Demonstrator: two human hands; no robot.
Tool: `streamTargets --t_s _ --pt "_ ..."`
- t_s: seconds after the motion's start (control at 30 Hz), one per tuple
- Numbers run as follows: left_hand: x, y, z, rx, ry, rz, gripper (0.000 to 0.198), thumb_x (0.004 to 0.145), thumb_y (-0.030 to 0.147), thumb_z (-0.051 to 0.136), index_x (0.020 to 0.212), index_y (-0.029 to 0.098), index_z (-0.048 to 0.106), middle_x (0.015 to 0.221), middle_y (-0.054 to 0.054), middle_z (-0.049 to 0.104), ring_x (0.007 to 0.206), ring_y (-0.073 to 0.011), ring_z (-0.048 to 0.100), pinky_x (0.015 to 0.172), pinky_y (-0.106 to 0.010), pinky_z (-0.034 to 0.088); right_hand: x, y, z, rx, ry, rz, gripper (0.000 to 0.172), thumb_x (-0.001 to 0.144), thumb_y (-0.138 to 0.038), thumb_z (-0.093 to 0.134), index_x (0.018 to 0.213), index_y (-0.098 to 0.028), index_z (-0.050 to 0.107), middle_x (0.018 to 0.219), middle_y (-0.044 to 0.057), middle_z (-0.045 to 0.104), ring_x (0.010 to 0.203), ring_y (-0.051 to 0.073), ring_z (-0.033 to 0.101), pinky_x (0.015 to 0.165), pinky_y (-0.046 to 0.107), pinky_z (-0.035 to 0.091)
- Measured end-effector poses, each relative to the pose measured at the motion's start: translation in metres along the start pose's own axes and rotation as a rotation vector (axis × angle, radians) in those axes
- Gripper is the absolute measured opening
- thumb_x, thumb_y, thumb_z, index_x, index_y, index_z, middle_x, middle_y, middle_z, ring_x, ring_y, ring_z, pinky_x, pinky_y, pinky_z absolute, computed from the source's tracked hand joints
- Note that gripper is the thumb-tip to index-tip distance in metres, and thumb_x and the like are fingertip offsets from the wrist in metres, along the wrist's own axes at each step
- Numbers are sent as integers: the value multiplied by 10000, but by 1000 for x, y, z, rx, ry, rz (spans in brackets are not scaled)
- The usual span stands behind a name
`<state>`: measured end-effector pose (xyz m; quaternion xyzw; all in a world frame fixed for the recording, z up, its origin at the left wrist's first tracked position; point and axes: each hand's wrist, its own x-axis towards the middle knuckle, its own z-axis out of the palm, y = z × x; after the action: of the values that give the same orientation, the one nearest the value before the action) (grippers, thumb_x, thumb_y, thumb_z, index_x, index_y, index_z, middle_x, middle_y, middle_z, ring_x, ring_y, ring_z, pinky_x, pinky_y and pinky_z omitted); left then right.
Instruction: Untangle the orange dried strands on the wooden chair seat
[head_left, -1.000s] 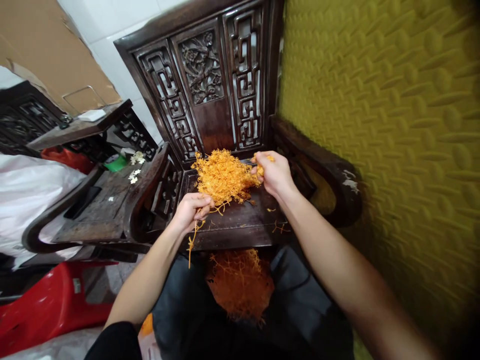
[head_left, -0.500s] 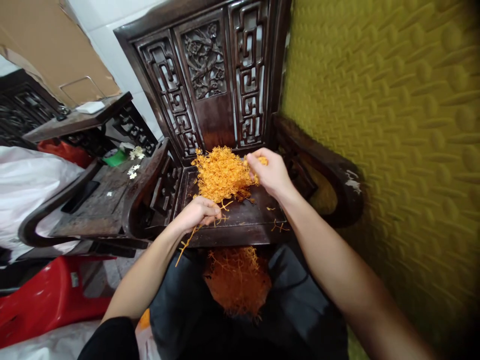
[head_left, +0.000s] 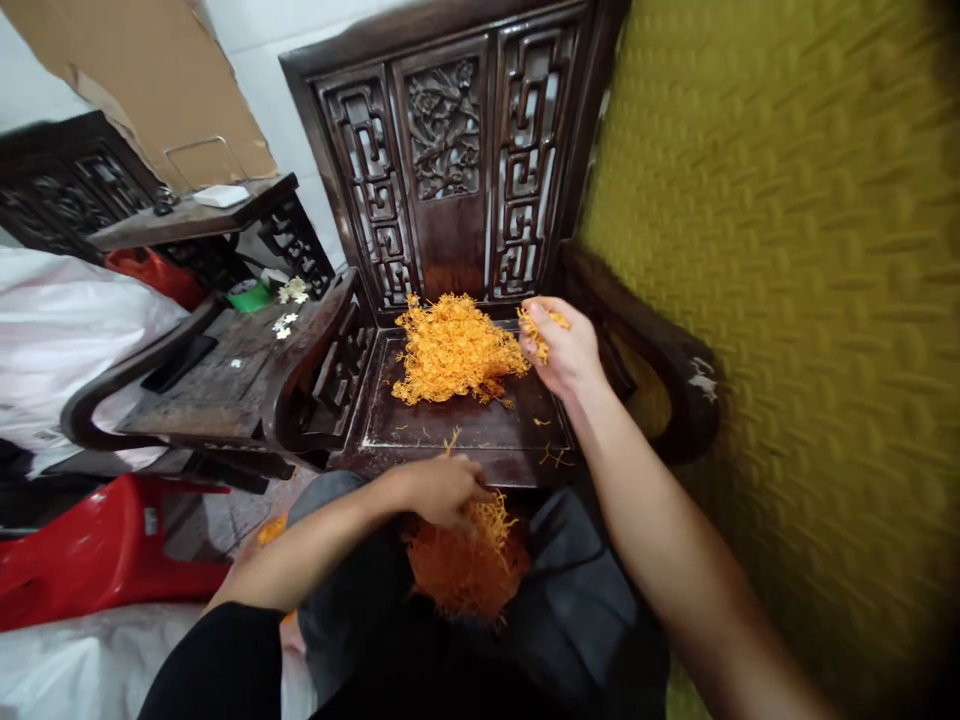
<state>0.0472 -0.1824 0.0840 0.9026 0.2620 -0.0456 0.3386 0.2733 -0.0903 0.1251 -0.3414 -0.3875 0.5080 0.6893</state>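
A heap of small, curly orange sprigs (head_left: 457, 350) lies on the seat of a dark carved wooden chair (head_left: 450, 250). Just right of the heap, my right hand (head_left: 562, 345) is closed around a small bunch of loose orange pieces (head_left: 541, 325). My left hand (head_left: 442, 490) reaches down in front of the seat edge, its fingers apart over tangled orange strands (head_left: 491, 525). These strands top a reddish-orange mass (head_left: 465, 570) between my knees; its lower part is in shadow. Any stem under the left fingers is hidden.
Thin loose stems (head_left: 555, 457) are scattered on the front of the seat. A yellow textured wall panel (head_left: 787, 250) borders the right side. Leftward are another wooden chair (head_left: 202, 395), a green tape roll (head_left: 249, 295), a red plastic stool (head_left: 112, 545) and white sacks (head_left: 75, 340).
My left hand has left the front of the heap and come down to the strands between my knees; its long stem no longer shows. My right hand has drawn slightly away from the heap.
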Motion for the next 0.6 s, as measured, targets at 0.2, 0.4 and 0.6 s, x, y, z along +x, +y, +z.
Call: streamTargets --t_s 0.2,0.4,0.6 --pt "-26 44 -2 425 940 -150 629 934 571 596 1394 141 587 1281 -181 689 1194 -306 641 1025 -451 488 -49 24 50 396 -331 362 282 843 -271 702 1118 -232 652 648 -72 518 468 67 453 376 168 321" --pt "-65 12 -11 651 1368 -92 558 885 583 610 1282 197 673 1321 -134 692 1240 -292 626 1214 -540 305 -129 68 136 536 -347 627 341 973 -540 492 1095 -269 658 976 13 717 889 187 708 720 328 621" --pt "-150 -50 18 622 1650 -228 164 906 287 641 775 204 691 818 -43 741 791 -158 686 842 -326 537 -170 81 206 531 -822 973 813 985 -741 110 1378 -176 543 1039 102 734 1067 261 688 953 480 577"
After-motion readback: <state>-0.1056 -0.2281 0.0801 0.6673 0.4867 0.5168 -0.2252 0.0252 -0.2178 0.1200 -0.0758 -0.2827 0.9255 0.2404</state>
